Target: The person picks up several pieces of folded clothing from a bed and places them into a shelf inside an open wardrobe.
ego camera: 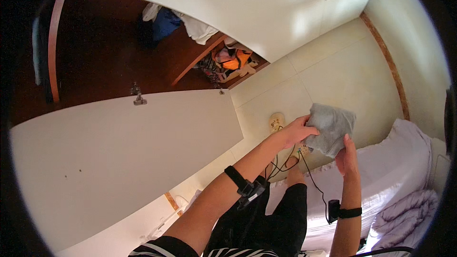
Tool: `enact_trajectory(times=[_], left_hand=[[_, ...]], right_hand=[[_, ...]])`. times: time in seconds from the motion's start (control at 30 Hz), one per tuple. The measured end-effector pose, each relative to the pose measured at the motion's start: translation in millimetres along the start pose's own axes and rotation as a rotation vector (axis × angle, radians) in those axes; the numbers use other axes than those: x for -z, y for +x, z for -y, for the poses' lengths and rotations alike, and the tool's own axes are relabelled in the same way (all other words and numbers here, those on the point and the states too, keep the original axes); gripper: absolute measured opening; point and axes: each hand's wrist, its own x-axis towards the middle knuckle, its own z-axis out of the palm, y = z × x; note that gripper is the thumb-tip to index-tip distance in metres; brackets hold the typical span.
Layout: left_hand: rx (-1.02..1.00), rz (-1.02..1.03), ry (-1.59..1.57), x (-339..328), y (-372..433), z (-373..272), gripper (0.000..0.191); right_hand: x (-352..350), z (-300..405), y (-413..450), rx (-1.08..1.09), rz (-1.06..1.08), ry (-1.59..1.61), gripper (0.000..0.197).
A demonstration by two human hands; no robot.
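A grey cloth (332, 125), folded into a compact rough square, is held up in front of me above the tiled floor. My left hand (298, 132) grips its left edge, thumb on top and fingers beneath. At the lower right corner, my right hand (346, 157) holds it with the thumb against the near face; its other fingers are partly hidden behind the cloth. Black straps with small devices are on both forearms, and thin cables run from them past my legs.
To the left stands an open wardrobe (107, 50) with a white door (135, 150) swung outward. Blue clothing (166, 25), white clothing (198, 30) and an orange bag-like item (235, 59) lie inside. A bed with a pale sheet (385, 160) and a rumpled quilt (407, 217) is at right.
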Motion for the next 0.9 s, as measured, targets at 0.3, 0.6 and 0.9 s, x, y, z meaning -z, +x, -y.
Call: enact_trajectory(times=[0.3, 0.6, 0.9], left_hand=[[-0.172, -0.314, 0.255, 56, -20, 16, 0.065], [-0.212, -0.329, -1.030, 109, -63, 39, 0.057], [-0.515, -0.759, -0.823, 187, -98, -23, 0.040]], right_hand=[[-82, -25, 29, -0.044, -0.042, -0.278, 0.041], [-188, -72, 70, -0.040, 0.101, -0.458, 0.043], [-308, -117, 115, 0.128, 0.296, -0.621, 0.044]])
